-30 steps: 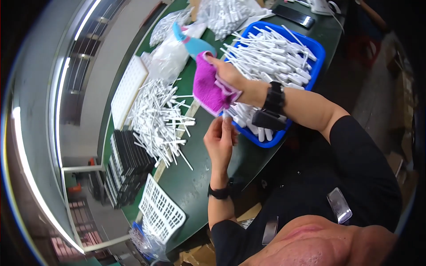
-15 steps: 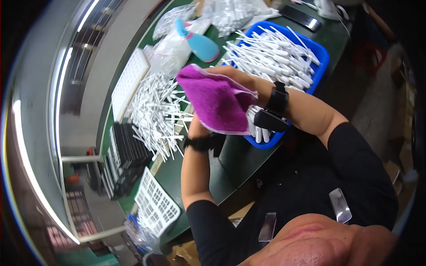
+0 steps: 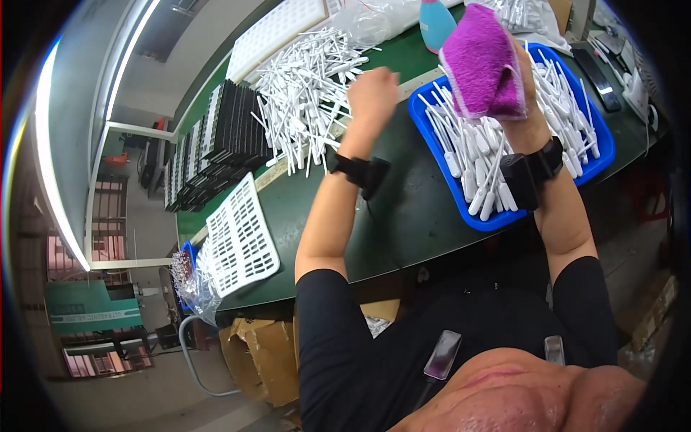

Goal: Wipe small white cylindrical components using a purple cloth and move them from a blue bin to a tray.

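A magenta terry cloth (image 3: 484, 61) is gripped in my right hand (image 3: 525, 83), over the far side of a blue tray (image 3: 484, 225). The cloth bunches and hides most of that hand's fingers. In the tray lie many white plastic sticks (image 3: 479, 169) with slim stems and thicker ends. To the left of the tray, my left hand (image 3: 373, 95) is raised above the table with its fingers curled in; it is slightly blurred, and nothing shows in it. Nearest to it is a loose heap of similar white sticks (image 3: 299, 101).
A turquoise spray bottle (image 3: 436, 27) stands behind the cloth. Farther left are a white perforated board (image 3: 270, 36), stacked black trays (image 3: 227, 129) and a white slotted panel (image 3: 243, 237). A dark phone (image 3: 596, 79) lies right of the blue tray, and plastic bags are at the back.
My hands have moved apart: the right carried the cloth rightward over the tray, while the left has left the cloth and is closed beside the heap. The whole view has shifted too.
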Demonstrator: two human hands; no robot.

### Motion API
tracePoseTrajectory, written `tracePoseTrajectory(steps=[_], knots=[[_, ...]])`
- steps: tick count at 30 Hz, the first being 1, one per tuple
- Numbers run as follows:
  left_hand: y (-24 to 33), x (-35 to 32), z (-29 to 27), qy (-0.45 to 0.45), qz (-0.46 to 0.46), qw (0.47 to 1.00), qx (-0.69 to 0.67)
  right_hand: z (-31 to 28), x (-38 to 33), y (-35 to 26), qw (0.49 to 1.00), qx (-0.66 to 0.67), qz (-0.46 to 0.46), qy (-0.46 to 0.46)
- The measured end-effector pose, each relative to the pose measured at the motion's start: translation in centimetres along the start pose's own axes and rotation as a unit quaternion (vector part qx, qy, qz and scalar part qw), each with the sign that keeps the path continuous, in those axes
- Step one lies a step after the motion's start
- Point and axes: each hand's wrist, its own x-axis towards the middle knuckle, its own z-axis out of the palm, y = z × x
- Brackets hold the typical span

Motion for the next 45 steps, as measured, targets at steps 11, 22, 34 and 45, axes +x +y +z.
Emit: tracePoseTrajectory(steps=[11, 22, 34, 45], knots=[[-10.2, 2.2, 0.8, -0.112, -0.156, 0.976, 0.102, 0.2, 0.3, 2.5, 0.982, 0.052, 0.093, 0.154], [-5.8, -5.8, -8.4, -0.053, -0.192, 0.736, -0.647, 2.3, 0.5, 1.6, 0.949, 0.013, 0.129, 0.288], [-1.9, -11.3, -4.9, 0.038, -0.186, 0.621, -0.76, 2.1, -0.3, 4.3, 0.95, -0.017, 0.151, 0.272], [-2.0, -12.3, -4.6, 0.011, -0.212, 0.621, -0.754, 2.5, -0.7, 4.4, 0.952, -0.033, 0.152, 0.264]])
